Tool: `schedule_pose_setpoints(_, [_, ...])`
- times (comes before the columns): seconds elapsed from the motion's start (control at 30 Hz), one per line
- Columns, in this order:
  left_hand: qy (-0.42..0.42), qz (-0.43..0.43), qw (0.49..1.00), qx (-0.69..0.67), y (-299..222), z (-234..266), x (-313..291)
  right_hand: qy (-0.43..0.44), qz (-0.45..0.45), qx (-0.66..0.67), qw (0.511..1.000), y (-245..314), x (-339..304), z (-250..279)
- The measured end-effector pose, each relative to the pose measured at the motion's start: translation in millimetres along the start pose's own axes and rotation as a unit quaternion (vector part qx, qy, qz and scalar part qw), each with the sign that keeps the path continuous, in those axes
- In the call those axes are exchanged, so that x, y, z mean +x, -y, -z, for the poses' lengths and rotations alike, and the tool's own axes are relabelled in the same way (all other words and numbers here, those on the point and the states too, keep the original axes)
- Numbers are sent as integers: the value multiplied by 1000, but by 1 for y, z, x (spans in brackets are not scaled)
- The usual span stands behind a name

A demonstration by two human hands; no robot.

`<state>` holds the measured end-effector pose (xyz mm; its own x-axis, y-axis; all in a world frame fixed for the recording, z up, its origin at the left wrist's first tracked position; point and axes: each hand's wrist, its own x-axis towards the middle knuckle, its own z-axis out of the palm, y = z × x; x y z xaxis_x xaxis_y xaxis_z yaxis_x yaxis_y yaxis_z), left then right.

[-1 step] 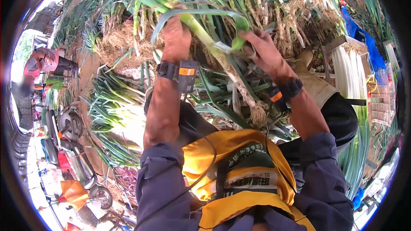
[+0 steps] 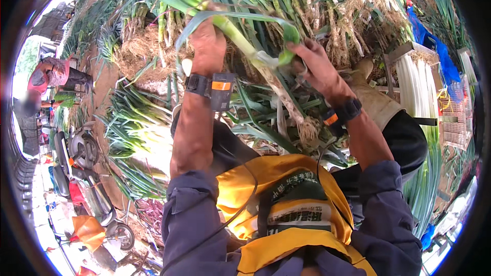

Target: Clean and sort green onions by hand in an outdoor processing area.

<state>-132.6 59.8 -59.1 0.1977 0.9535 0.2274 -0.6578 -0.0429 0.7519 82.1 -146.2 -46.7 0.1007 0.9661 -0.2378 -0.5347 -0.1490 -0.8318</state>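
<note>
A leek [image 2: 239, 40] lies slantwise before me, its green leaves at upper left and its shaggy roots at lower right. My left hand [image 2: 208, 46] is closed around the shaft just below the leaves. At the shaft's right side, my right hand [image 2: 317, 66] pinches a curled green outer leaf [image 2: 290, 35]. That leaf is partly stripped from the shaft and arches back to the left hand. Beneath the leek lie loose leaf scraps [image 2: 266, 128] between my legs.
Rooted leeks [image 2: 335, 0] are heaped ahead. Cleaned white-stemmed leeks [image 2: 414, 87] lie at right by a plastic crate [image 2: 458, 122] and blue sheeting [image 2: 434, 43]. More leeks [image 2: 140, 122] lie left, near a parked motorbike [image 2: 84, 174] and another person [image 2: 56, 76].
The leek has shifted slightly left, and its root end has moved a little left and up. My left hand has moved slightly left with it; my right hand still grips the leaf.
</note>
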Motion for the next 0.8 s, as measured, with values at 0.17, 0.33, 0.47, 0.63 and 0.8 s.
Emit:
schedule_pose_setpoints(0.17, [-106, -5, 994, -11, -30, -46, -9, -4, -44, -47, 998, -41, -42, 56])
schedule_pose_setpoints(0.33, [-78, -98, 992, 17, -60, -52, 0, -43, -184, -250, 950, -81, -86, 114])
schedule_pose_setpoints(0.47, [-79, -112, 990, 36, -95, -74, 13, -50, -160, -268, 949, -86, -111, 138])
schedule_pose_setpoints(0.63, [-33, -133, 991, -11, -91, -50, 32, -16, -227, -573, 788, -90, -92, 152])
schedule_pose_setpoints(0.8, [-196, -107, 972, 69, -67, -51, 24, -89, 268, -610, 740, -57, -71, 57])
